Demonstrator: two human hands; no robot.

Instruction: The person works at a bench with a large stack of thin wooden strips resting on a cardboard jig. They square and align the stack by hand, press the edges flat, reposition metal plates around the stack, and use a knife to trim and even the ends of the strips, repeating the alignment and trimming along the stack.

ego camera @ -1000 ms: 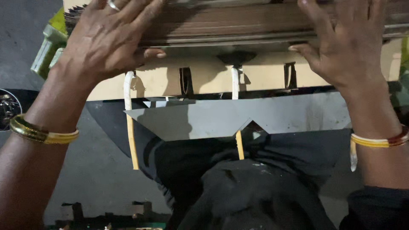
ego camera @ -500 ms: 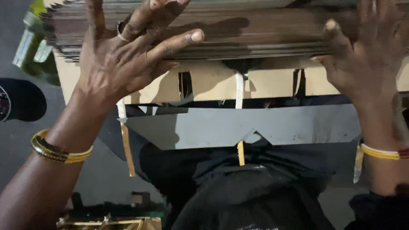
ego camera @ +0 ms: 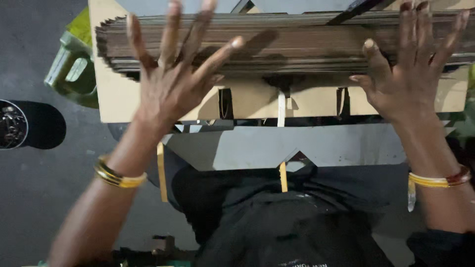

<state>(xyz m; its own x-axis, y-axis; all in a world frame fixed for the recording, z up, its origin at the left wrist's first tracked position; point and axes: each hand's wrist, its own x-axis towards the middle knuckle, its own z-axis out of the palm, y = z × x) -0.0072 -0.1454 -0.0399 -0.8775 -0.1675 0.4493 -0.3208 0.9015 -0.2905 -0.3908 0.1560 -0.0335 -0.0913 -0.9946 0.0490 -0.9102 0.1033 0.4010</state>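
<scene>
A thick stack of brown cardboard sheets (ego camera: 297, 47) lies on edge across a tan cardboard piece (ego camera: 311, 101) with slots cut in it. My left hand (ego camera: 173, 81) hovers over the stack's left part with fingers spread wide, holding nothing. My right hand (ego camera: 410, 74) rests flat against the stack's right end, thumb on the near face and fingers over the top. Both wrists wear gold bangles. A grey cardboard flap (ego camera: 307, 146) with a notch lies below the tan piece, above my dark-clothed lap (ego camera: 277, 217).
A green plastic container (ego camera: 74, 66) stands on the grey floor at the left. A round black tin (ego camera: 12, 123) with small metal bits sits at the far left edge. Yellowish straps (ego camera: 162, 170) hang down from the cardboard.
My left hand has lifted off the stack and its fingers have spread apart. The view has shifted so the stack sits a little lower and more to the right.
</scene>
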